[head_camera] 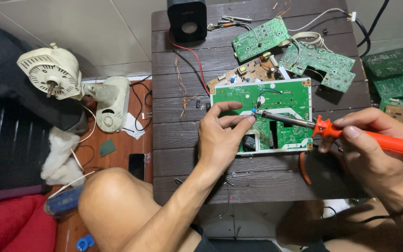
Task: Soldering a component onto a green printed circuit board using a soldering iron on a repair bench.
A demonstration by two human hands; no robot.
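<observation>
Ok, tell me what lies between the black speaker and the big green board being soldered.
In the head view, a red wire, loose copper strands and bare dark tabletop lie between speaker and board.

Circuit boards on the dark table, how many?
4. A large green board under the left hand, a tan one behind it, two green ones at the far edge. More lie off-table at right.

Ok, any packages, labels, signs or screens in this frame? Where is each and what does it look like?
Phone: on the floor left of the table, beside the person's knee; flat dark rectangle, screen blank.
Small sticker on the brown circuit board: upper middle of the table; pale rectangle, too small to make out.
No packages or signs in view.
</observation>
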